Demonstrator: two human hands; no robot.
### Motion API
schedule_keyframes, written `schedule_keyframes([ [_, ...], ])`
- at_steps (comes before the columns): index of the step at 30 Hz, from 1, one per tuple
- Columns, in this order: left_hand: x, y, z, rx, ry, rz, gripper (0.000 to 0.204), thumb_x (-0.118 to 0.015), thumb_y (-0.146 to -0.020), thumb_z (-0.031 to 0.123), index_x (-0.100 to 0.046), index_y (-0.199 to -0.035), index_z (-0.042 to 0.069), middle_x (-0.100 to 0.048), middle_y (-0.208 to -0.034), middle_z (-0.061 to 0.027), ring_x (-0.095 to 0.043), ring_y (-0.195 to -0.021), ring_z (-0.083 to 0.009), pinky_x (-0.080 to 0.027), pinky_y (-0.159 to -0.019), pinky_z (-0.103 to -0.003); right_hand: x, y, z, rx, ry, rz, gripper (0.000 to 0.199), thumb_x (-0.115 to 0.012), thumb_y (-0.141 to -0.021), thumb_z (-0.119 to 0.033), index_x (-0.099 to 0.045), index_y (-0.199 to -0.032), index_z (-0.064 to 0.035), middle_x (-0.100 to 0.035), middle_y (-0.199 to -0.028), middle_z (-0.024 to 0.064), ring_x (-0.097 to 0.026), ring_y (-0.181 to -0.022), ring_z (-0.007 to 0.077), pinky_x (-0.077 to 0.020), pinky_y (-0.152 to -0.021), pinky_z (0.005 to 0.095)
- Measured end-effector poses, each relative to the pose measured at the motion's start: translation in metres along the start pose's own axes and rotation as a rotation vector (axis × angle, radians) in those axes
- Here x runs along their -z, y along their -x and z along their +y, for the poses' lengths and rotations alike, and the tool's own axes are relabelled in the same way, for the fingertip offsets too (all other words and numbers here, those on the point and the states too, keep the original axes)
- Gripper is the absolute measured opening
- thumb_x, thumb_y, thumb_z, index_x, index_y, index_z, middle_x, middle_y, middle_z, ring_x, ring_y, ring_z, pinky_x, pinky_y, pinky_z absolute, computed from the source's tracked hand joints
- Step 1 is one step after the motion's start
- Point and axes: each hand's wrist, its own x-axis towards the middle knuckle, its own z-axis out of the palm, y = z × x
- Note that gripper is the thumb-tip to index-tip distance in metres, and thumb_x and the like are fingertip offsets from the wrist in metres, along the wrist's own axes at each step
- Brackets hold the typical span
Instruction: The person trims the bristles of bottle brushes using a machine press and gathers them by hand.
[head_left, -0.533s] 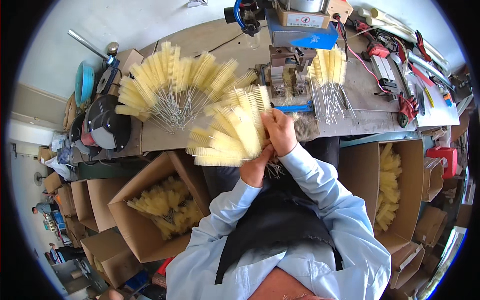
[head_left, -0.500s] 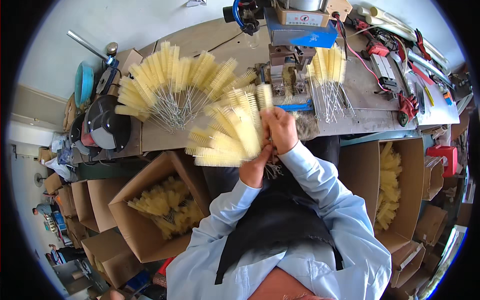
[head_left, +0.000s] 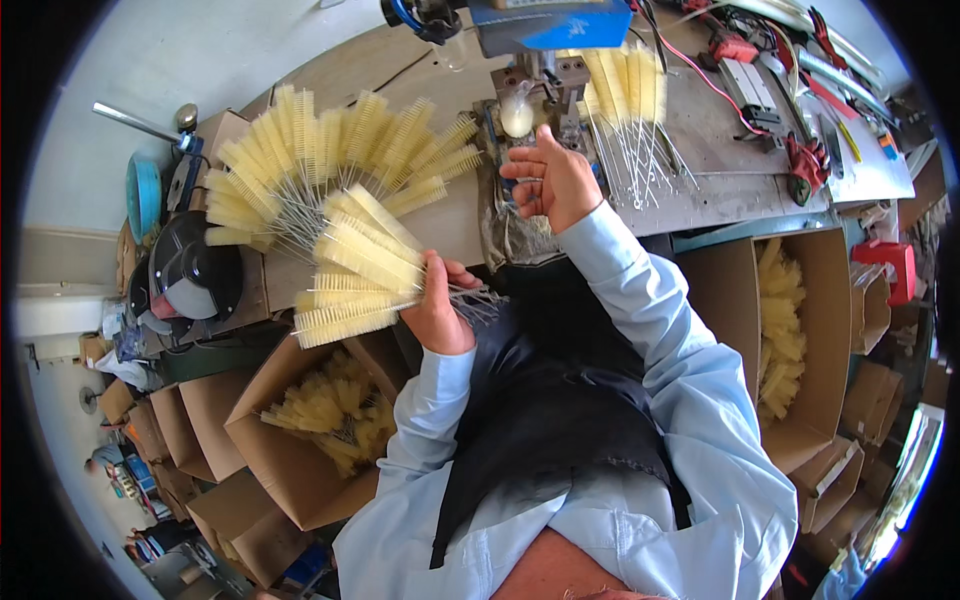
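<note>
My left hand [head_left: 438,305] is closed around the wire stems of a bundle of bottle brushes [head_left: 365,260] with yellow bristles. Their heads fan out to the left, over the table's front edge, while the looped stem ends stick out on the right side of the hand. Raised in front of the press, my right hand [head_left: 562,185] is empty, its fingers apart. Just beyond its fingertips, a pale, rounded bristle tip [head_left: 517,115] shows at the metal fixture [head_left: 545,85]; its lower part is hidden.
A wide fan of brushes [head_left: 300,150] lies on the table at left, with another group [head_left: 630,95] right of the blue press [head_left: 550,25]. Cardboard boxes holding brushes stand below, left [head_left: 275,450] and right [head_left: 815,350]. A black grinder [head_left: 200,250] sits at the left edge.
My hands have separated. The left carried the brush bundle left and slightly down; the right let go of a brush and opened in front of the press. The view has shifted somewhat.
</note>
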Motion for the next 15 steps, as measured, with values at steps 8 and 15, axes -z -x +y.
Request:
schedule_keyframes([
  [8, -0.011, -0.056, -0.006, -0.153, -0.206, -0.125, 0.039, -0.055, -0.102, 0.025, -0.053, -0.127, -0.005, -0.064, -0.085, -0.0125, -0.052, -0.057, -0.0109, -0.052, -0.053, -0.029, -0.015, 0.005, -0.024, -0.136, -0.282, -0.176, 0.058, -0.046, -0.099, -0.053, -0.048, -0.119, 0.0010, -0.066, -0.102, 0.0137, -0.067, -0.077, 0.0239, -0.0568, -0.060, 0.0367],
  [15, 0.005, -0.075, -0.019, -0.037, -0.102, -0.177, 0.041, -0.048, -0.105, 0.028, -0.051, -0.127, -0.005, -0.064, -0.089, -0.0142, -0.054, -0.057, -0.0130, -0.053, -0.053, -0.032, -0.021, -0.002, 0.006, -0.100, -0.263, -0.124, 0.022, -0.047, -0.104, -0.023, -0.053, -0.097, -0.0036, -0.039, -0.063, -0.0036, -0.031, -0.045, 0.0060, -0.0246, -0.041, 0.0239],
])
